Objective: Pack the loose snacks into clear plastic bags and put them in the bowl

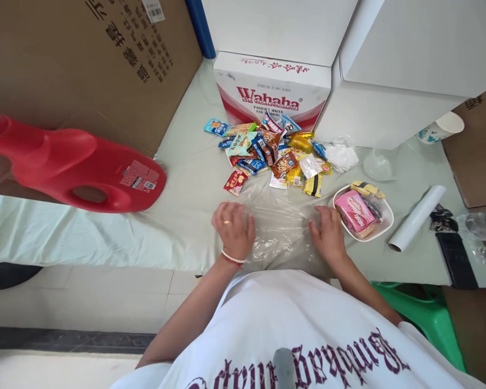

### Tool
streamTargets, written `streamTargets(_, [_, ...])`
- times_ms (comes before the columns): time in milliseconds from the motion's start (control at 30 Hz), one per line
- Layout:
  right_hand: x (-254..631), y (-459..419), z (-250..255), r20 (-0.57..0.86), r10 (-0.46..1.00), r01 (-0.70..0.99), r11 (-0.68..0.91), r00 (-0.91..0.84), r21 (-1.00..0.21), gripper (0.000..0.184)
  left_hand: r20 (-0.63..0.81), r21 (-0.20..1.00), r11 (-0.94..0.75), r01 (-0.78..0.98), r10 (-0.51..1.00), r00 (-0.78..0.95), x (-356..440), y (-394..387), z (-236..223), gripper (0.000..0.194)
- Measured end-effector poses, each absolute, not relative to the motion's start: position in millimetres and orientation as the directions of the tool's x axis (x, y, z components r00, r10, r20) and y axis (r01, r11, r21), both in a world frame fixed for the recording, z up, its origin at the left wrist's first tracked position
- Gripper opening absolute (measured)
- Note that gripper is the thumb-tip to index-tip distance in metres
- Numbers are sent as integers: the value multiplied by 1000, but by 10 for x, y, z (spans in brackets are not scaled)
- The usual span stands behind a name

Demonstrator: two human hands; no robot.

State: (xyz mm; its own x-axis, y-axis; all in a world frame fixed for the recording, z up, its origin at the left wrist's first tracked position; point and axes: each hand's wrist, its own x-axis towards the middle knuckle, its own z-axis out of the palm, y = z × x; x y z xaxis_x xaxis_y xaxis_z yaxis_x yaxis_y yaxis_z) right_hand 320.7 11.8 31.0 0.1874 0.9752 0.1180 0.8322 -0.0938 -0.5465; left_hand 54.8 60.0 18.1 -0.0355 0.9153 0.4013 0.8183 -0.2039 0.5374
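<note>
A clear plastic bag (281, 229) lies spread on the table between my hands, close to my body. My left hand (234, 229), with a ring and a beaded bracelet, rests at the bag's left side, thumb apart from the lightly bent fingers. At the right side, my right hand (329, 232) lies palm down, its thumb and forefinger apart, touching the bag's edge. Just beyond the bag is a pile of small wrapped snacks (269, 148). A white bowl (383, 229) beside my right hand contains a pink nabati packet (354, 209) and other packets.
Behind the snacks stands a Wahaha carton (273, 89). A big red jug (85, 167) lies at the left. To the right are crumpled white plastic (342, 155), a white roll (417, 219), keys (443, 219), a black phone (456, 259), bottles (481, 224) and a paper cup (441, 128).
</note>
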Motion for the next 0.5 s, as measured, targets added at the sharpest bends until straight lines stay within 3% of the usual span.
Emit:
streamTargets(67, [3186, 303, 456, 191, 966, 887, -67, 172, -456, 40, 279, 450, -330, 830, 935, 220, 592, 450, 168, 27])
streamTargets(133, [3165, 596, 547, 119, 970, 909, -153, 214, -389, 44, 127, 397, -356, 846, 934, 334, 606, 343, 116, 37])
streamTargets(300, [3114, 1299, 542, -179, 894, 871, -442, 410, -215, 58, -31, 277, -316, 908, 941, 337, 499, 169, 12, 61])
streamTargets(500, [3052, 1223, 518, -258, 879, 900, -430, 401, -66, 42, -64, 216, -390, 895, 909, 411, 267, -37, 24, 64])
